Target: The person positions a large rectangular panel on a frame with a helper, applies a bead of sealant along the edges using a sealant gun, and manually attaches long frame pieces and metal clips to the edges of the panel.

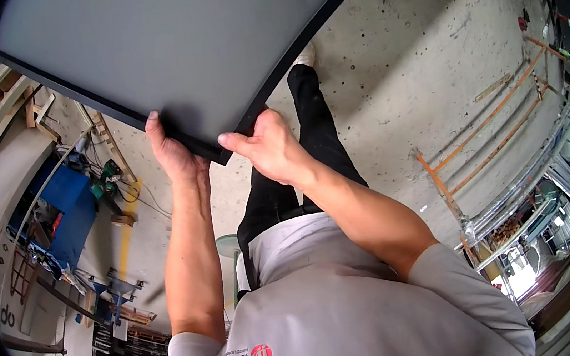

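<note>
A large flat grey panel (pixel 152 44) with a black frame fills the upper middle of the head view, one corner pointing at my body. My left hand (pixel 177 152) grips the frame's left edge close to that corner, thumb on the upper side. Across the corner, my right hand (pixel 274 149) is closed on the other edge, its thumb lying over the frame near the tip. Both hands' fingers under the panel are mostly hidden. The panel is held up in front of my legs, and its far end runs out of the picture.
Green power tools (pixel 106 178) with cables lie on the floor at left, by a blue box-like object (pixel 67 210) and a yellow floor line (pixel 123 246). Orange metal frames (pixel 485 115) are on the right. A round green stool-like object (pixel 226 245) shows beside my waist.
</note>
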The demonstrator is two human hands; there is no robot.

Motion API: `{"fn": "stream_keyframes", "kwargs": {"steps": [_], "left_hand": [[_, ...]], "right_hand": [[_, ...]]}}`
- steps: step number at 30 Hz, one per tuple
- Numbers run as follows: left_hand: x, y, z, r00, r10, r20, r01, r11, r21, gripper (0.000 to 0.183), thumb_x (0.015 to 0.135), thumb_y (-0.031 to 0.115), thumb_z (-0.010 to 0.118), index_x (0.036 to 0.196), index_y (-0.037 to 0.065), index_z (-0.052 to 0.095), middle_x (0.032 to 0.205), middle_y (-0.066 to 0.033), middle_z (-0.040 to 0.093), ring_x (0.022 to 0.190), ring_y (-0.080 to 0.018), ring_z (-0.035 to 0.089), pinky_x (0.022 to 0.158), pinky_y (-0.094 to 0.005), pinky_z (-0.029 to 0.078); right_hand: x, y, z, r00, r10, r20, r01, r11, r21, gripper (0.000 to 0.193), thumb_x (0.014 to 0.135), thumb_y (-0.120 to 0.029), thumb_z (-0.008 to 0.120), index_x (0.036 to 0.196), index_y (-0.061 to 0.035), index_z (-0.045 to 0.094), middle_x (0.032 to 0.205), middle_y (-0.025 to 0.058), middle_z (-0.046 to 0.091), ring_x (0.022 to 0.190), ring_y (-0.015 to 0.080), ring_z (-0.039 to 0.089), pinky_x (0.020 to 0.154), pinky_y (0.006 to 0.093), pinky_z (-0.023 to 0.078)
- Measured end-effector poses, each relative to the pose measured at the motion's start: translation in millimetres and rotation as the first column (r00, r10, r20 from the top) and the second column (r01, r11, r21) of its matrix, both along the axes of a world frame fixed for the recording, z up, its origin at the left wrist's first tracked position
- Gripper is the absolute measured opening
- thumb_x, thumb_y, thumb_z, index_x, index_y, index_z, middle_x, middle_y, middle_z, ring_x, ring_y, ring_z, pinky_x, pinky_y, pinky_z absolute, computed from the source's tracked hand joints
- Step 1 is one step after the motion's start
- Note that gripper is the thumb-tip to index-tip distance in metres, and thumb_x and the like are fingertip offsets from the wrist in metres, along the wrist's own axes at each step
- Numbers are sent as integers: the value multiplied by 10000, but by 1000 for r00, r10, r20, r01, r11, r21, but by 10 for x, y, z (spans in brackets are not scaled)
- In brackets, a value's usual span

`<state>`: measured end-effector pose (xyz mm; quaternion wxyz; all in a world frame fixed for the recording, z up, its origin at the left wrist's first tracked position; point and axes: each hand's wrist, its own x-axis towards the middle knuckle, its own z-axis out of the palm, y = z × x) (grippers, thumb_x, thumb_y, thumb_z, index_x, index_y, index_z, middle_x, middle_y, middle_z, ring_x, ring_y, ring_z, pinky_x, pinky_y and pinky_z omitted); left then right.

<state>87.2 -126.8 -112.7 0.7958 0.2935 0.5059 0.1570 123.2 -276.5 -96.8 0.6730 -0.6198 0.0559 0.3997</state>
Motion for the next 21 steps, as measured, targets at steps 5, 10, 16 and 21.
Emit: {"fn": "stream_keyframes", "kwargs": {"steps": [5,10,16,21], "left_hand": [[-51,20,-28,992,-13,-122,14,1000,9,402,937,418,542,1132,68,588,1063,-46,640,1016,-210,601,920,-384,488],[-234,88,-158,994,-13,-104,5,997,-73,531,950,439,493,1289,31,519,1212,-92,594,1138,-268,557,1022,-413,428],[-94,5,-120,998,48,-40,-52,993,-106,568,938,413,531,1354,29,476,1345,-93,533,1233,-277,503,1080,-412,390],[-78,-13,-218,998,27,49,-22,995,-98,571,947,425,503,1347,18,478,1344,-107,531,1217,-282,512,1064,-415,404]], "right_hand": [[-92,-74,-127,970,244,-18,-240,932,-271,352,865,-250,713,914,92,642,786,226,671,699,248,651,652,385,516],[646,-234,212,685,632,-361,-676,737,9,517,895,-297,705,1229,72,564,1077,120,663,966,174,612,829,353,512],[1847,-817,-159,830,-403,-386,497,848,182,416,962,-484,575,1120,-101,615,1003,-16,676,885,98,642,744,269,500],[3135,-918,-35,780,-559,-282,626,698,348,602,947,-555,550,1263,-43,545,1187,62,633,1064,189,631,918,356,513]]}}
